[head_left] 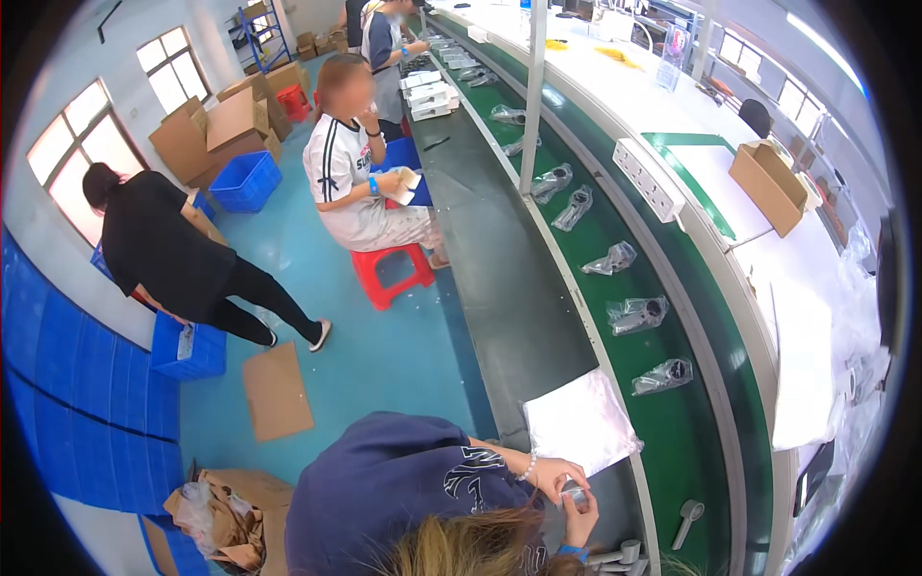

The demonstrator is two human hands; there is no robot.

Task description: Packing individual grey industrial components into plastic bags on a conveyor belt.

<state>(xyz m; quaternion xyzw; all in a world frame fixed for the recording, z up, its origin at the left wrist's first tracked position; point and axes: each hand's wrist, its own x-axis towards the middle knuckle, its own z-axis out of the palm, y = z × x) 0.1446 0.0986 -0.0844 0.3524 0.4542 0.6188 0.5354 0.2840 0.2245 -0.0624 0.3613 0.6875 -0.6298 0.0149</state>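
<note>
Both my hands meet above the dark bench at the lower right. My left hand (549, 475), with a beaded bracelet at its wrist, has bent fingers closed on a small greyish, partly clear piece (574, 495). My right hand (580, 524), wearing a blue wristband, pinches the same piece from the near side. Its exact kind is hidden by the fingers. Just beyond my hands lies a stack of white plastic bags (582, 422). Several grey handle-shaped parts (619, 557) lie beside my right wrist.
A green conveyor (615, 374) runs along the right, carrying bagged grey devices (638, 315) and an unbagged grey one (688, 523). Farther up the bench, a person in white (351, 163) sits on a red stool (389, 274). Another in black (173, 250) bends over blue crates (187, 348).
</note>
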